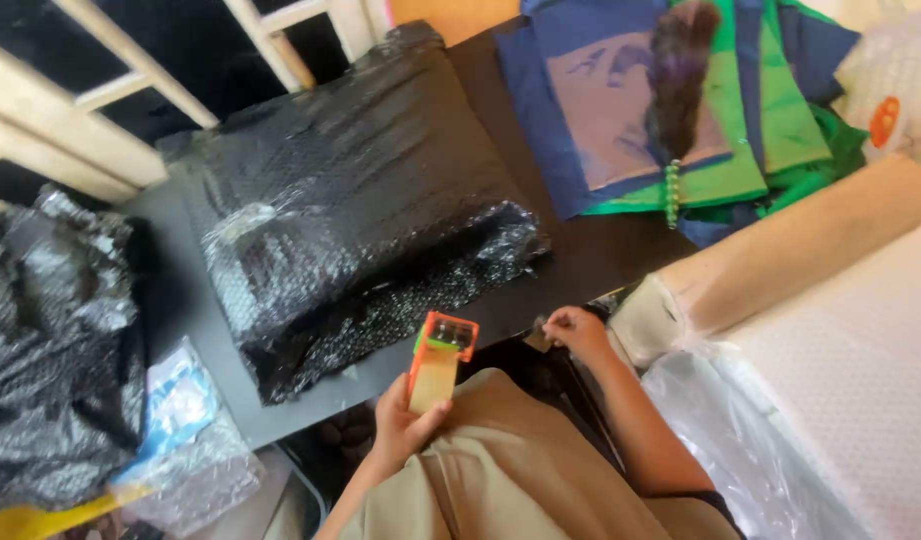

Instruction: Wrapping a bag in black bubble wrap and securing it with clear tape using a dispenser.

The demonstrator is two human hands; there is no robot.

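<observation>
You had the big parcel [351, 200] already wrapped in black bubble wrap on the dark table [591, 260], but its near flap lay loose and I saw no tape on it, so in my judgement the sealing was not yet done. Your left hand [406, 425] held the orange and green tape dispenser [441, 365] upright, the fingers [433, 418] curled closed around its lower part, just under the parcel's near edge. Your right hand [576, 330] pinched a small piece, probably the tape end [538, 338], between thumb and fingertips, just beside the dispenser's top but apart from it.
</observation>
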